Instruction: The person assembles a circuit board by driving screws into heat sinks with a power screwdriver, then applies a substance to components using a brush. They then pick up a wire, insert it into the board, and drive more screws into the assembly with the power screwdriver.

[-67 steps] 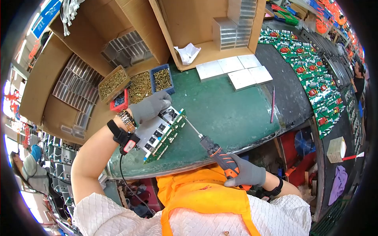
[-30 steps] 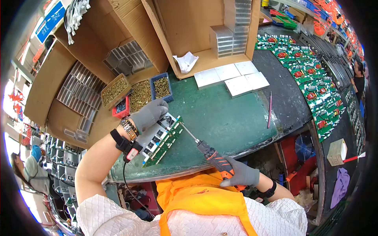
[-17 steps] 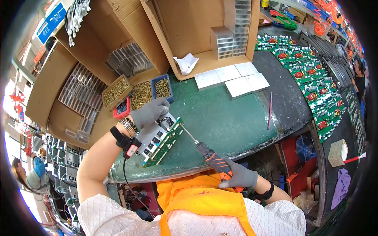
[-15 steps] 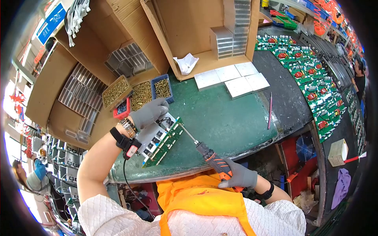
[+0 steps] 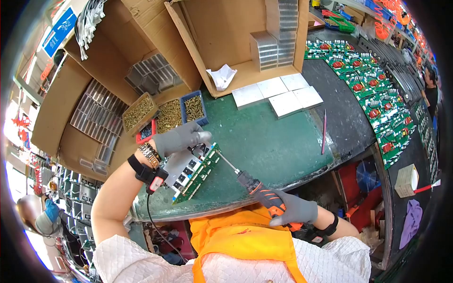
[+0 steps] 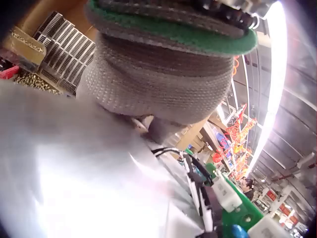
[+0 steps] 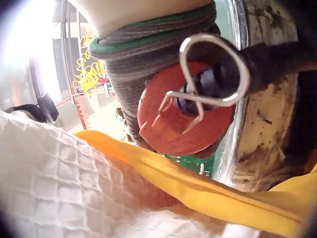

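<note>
In the head view, my gloved left hand [image 5: 181,138] grips the upper end of a silvery heat sink [image 5: 176,166] with a green circuit board [image 5: 200,173] along its right side. Black components and a short black cable show on it. The left wrist view has the glove [image 6: 158,82] at the bright metal's far edge; the fingertips are hidden. My gloved right hand [image 5: 298,210] holds an orange-and-black electric screwdriver [image 5: 265,194], its long bit pointing up-left with the tip right at the board's upper right edge. The driver's round orange end [image 7: 166,131] carries a wire hanging loop.
Beyond the left hand stand screw bins, a blue one [image 5: 201,120] among them. Cardboard boxes [image 5: 217,47] with finned heat sinks line the back. Several white plates [image 5: 286,102] and a pink pen [image 5: 324,132] lie on the green bench. Several circuit boards [image 5: 373,113] fill the right side.
My left fingers have loosened from a tighter curl and reach farther right over the board's top. The right hand and screwdriver handle have shifted slightly right and down; the bit stays at the board's edge.
</note>
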Action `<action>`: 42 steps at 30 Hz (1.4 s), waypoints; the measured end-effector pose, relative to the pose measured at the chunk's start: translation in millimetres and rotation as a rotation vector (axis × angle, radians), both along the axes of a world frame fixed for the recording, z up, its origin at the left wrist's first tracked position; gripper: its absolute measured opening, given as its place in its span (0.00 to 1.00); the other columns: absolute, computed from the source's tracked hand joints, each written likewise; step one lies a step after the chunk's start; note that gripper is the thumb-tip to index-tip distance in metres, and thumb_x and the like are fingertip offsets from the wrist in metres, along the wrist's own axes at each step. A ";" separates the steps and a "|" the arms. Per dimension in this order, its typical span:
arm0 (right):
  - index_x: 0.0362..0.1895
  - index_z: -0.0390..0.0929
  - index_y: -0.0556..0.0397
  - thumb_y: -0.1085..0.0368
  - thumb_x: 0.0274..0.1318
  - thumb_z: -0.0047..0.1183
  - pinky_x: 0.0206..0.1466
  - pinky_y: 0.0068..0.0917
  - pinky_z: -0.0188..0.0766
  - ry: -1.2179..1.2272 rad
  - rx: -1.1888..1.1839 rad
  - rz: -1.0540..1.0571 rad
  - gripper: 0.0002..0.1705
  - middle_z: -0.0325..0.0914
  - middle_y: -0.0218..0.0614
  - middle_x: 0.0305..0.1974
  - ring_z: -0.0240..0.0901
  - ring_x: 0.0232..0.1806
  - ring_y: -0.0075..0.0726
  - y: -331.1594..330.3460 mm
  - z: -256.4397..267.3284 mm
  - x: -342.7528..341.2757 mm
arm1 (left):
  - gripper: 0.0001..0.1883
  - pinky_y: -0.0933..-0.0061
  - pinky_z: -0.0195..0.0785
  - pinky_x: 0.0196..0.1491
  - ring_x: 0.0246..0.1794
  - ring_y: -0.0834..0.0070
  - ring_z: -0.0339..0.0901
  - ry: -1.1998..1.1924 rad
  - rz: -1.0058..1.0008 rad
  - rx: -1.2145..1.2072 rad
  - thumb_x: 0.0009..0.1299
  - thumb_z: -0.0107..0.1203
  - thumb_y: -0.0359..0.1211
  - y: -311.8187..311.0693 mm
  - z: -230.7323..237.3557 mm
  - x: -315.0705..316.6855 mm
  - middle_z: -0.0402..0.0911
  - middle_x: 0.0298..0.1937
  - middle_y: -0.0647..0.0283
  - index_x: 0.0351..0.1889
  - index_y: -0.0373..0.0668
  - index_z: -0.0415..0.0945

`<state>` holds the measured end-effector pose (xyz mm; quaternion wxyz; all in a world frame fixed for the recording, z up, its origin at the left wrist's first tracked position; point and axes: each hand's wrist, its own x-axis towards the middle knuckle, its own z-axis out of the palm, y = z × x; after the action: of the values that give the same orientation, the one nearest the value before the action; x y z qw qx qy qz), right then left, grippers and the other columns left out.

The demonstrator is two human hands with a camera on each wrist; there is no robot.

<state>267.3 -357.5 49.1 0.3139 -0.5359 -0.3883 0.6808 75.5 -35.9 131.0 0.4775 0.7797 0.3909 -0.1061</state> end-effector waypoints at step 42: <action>0.69 0.52 0.60 0.51 0.37 0.73 0.57 0.30 0.68 -0.128 -0.063 0.104 0.59 0.71 0.42 0.52 0.69 0.52 0.32 -1.3 7.1 13.9 | 0.30 0.68 0.68 0.48 0.45 0.74 0.75 0.152 -0.300 -0.018 0.70 0.48 0.58 9.0 0.3 4.9 0.77 0.41 0.59 0.48 0.37 0.73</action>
<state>281.2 -358.9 56.2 0.2355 -0.5670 -0.4134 0.6724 80.5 -26.9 131.3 0.4322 0.8147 0.3044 -0.2383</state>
